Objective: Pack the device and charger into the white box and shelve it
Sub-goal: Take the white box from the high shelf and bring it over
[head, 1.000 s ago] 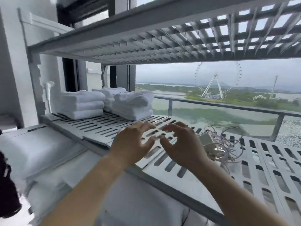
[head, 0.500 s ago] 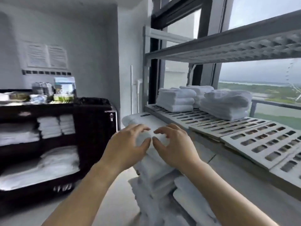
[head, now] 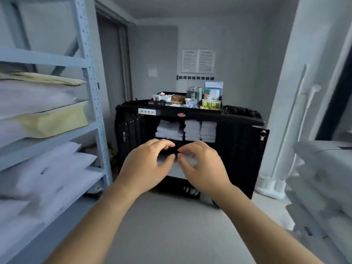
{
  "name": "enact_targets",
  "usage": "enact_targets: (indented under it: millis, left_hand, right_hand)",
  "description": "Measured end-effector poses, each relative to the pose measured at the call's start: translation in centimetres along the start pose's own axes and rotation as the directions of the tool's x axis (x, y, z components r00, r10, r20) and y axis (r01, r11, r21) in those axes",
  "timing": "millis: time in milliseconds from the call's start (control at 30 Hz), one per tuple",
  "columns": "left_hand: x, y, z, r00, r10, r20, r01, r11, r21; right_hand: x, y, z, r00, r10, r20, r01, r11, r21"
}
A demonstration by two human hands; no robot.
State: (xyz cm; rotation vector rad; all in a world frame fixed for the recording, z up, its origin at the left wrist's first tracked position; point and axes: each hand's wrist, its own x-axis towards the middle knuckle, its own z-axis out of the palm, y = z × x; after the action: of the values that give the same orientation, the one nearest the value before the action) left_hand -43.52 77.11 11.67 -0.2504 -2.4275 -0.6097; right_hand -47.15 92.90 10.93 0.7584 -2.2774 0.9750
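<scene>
1. Since the left hand (head: 146, 165) and the right hand (head: 202, 166) were both raised with fingers loosely curled, fingertips close together and nothing gripped, the packing looked not yet begun. The device, the charger and the white box were nowhere in view, so the first risk was hunting for them in the wrong place
2. While the black cart (head: 238, 149) stood straight ahead with small supplies (head: 194, 100) crowding its top to the back edge, a hasty reach there could have knocked some off
3. If the box were shelved on the metal rack (head: 91, 92) at the left, the soft pillows (head: 38, 115) filling its shelves to the front edge would likely have left it tilted or sliding
4. Blur along the right side hid what lay there, so a needed item could have been overlooked
</scene>
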Motion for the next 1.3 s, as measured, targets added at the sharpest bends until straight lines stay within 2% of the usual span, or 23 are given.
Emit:
enact_targets:
  millis: [200, 333, 567, 767, 1000, 1133, 1300]
  left_hand:
    - [-0.8, -10.6, -5.8, 0.980, -0.171, -0.100, 0.186, 0.969, 0.162]
    - [0.3, -17.0, -8.8, 0.953, -0.257, -0.163, 0.293, 0.919, 0.264]
    - [4.8, -26.8, -14.6, 0.897, -0.297, -0.328, 0.420, 0.807, 0.416]
    - [5.0, -32.5, -21.8, 0.817, -0.333, -0.471, 0.557, 0.667, 0.495]
    - [-1.8, -34.4, -30.1, 0.696, -0.373, -0.614, 0.713, 0.463, 0.527]
    - [-7.0, -34.3, -34.2, 0.655, -0.376, -0.655, 0.753, 0.391, 0.529]
    - [-13.9, -33.7, -40.5, 0.630, -0.378, -0.679, 0.777, 0.313, 0.546]
  right_hand:
    - [6.3, -4.9, 11.2, 0.984, -0.151, 0.099, 0.128, 0.969, 0.212]
    - [11.0, -7.6, 18.3, 0.964, -0.242, 0.110, 0.194, 0.923, 0.333]
    - [20.6, -13.0, 29.2, 0.917, -0.390, 0.080, 0.287, 0.788, 0.545]
    - [26.1, -21.0, 36.8, 0.839, -0.542, 0.044, 0.373, 0.633, 0.678]
    - [24.4, -32.2, 42.3, 0.739, -0.673, 0.026, 0.359, 0.427, 0.830]
    - [21.0, -38.8, 43.8, 0.701, -0.713, 0.020, 0.311, 0.330, 0.891]
    - [16.0, -47.6, 44.7, 0.680, -0.733, 0.013, 0.264, 0.261, 0.929]
